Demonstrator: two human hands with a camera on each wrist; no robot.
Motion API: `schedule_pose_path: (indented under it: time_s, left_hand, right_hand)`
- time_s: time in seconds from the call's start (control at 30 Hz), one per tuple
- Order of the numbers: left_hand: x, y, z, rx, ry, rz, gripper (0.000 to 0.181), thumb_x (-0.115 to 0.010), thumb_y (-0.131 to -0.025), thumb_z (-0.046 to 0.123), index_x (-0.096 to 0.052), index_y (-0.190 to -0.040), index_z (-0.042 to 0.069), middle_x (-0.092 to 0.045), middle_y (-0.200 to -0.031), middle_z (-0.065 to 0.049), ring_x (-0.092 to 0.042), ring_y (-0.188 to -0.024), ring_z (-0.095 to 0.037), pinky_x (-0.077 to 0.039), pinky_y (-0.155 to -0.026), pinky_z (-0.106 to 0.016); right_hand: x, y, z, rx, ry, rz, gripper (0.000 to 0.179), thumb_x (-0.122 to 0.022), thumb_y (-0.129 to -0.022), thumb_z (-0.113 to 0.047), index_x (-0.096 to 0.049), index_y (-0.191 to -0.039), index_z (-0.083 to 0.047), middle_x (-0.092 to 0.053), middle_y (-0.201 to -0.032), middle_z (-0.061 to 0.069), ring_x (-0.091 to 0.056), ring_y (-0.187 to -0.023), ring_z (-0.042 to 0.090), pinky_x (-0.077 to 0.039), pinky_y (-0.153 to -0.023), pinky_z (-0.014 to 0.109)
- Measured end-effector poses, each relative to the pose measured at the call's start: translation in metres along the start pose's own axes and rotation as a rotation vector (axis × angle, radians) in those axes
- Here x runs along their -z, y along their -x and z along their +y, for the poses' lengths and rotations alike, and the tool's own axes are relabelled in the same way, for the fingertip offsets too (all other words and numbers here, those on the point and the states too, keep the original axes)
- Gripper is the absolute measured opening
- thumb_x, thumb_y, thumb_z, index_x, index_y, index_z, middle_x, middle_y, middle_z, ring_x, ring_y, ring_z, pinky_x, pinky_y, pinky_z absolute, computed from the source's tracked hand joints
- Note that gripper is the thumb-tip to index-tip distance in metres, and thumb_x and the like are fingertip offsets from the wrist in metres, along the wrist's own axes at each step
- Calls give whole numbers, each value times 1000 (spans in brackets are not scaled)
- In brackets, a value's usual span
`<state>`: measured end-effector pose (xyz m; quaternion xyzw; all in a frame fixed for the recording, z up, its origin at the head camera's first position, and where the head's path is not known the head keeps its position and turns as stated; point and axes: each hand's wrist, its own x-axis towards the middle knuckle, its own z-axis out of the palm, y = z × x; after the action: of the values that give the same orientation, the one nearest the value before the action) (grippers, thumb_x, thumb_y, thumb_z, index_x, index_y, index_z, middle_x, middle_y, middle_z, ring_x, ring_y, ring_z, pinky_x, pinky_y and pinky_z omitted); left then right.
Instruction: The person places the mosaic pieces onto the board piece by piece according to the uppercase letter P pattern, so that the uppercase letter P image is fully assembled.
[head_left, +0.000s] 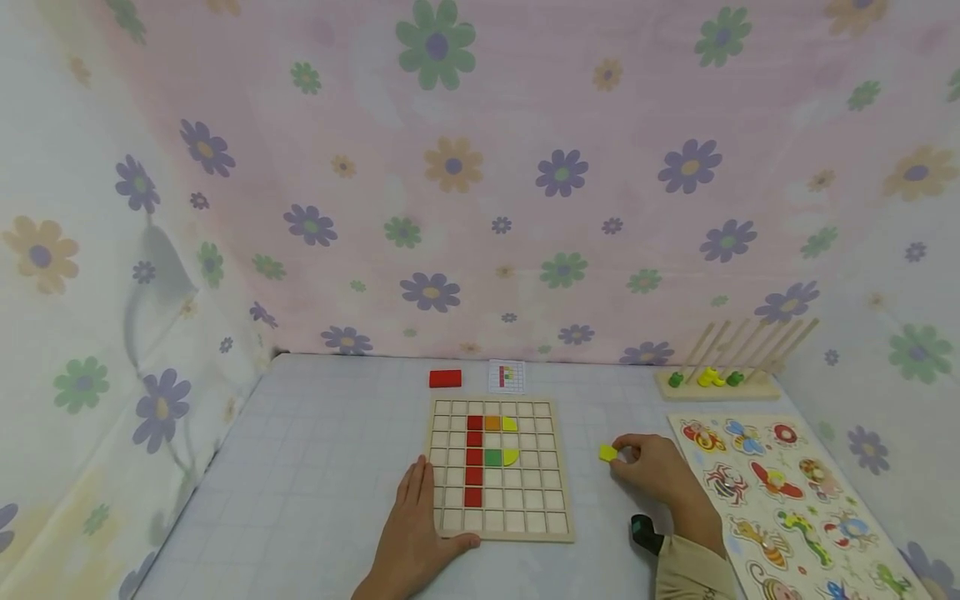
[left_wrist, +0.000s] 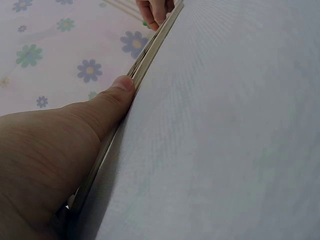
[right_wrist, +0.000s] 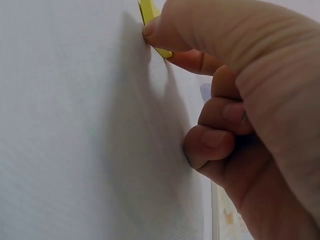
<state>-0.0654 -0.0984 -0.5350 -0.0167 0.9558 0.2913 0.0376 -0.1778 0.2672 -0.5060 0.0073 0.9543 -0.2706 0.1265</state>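
Note:
A wooden grid board [head_left: 525, 522] lies on the table, with red tiles [head_left: 474, 457] in a column and orange, green and yellow tiles branching right from it. My left hand [head_left: 411, 533] rests at the board's lower left corner, fingers straight along its left side and thumb [left_wrist: 107, 107] against the front edge. Right of the board, my right hand [head_left: 654, 471] pinches a yellow tile [head_left: 607, 452] between thumb and index finger. In the right wrist view the yellow tile [right_wrist: 148, 15] stands tilted close over the table, the other fingers curled beneath the palm.
Behind the board lie a red block [head_left: 446, 379] and a small pattern card [head_left: 507, 377]. An insect puzzle board [head_left: 795, 508] covers the right side, partly under the right forearm. A peg stand [head_left: 720, 388] with green and yellow pieces stands at the back right. Flowered cloth walls surround the table.

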Motion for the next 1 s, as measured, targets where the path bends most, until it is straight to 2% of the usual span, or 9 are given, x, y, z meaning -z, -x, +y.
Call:
schedule_pose_path:
  time_s: [0.43, 0.77, 0.9, 1.0]
  left_hand:
    - [-1, -1, 0, 11, 4, 2, 135, -83, -63, 73, -24, -161, 0, -21, -170, -16, -24, -154, -37, -39, -117, -57]
    - [0, 0, 0, -4, 0, 1, 136, -82, -64, 75, -23, -161, -1, -20, -170, -17, -24, -154, -38, -39, -117, -56]
    - [0, 0, 0, -7, -8, 5, 136, -82, -64, 75, -24, -160, -1, -21, -169, -18, -24, -154, -39, -40, -117, -56]
    - [0, 1, 1, -3, -9, 8, 136, -82, -64, 75, -24, -160, -1, -21, -169, -18, -24, -154, -39, -40, -117, -57]
  right_hand:
    - [-4, -2, 0, 5, -20, 12, 34, -74, -84, -27, -74, -113, -10, -51, -78, 2, -47, -75, 18, -32, -62, 32]
    - [-6, -5, -6, 39, -39, 20, 34, -75, -85, -31, -73, -114, -12, -55, -83, 3, -48, -80, 19, -35, -66, 32]
    - [-9, -6, -11, 89, -41, 36, 30, -76, -85, -30, -75, -111, -14, -66, -93, 5, -55, -86, 20, -45, -72, 35]
    - [-11, -5, -17, 132, -47, 40, 28, -77, -86, -29, -75, -110, -14, -73, -108, 13, -65, -99, 27, -54, -83, 44]
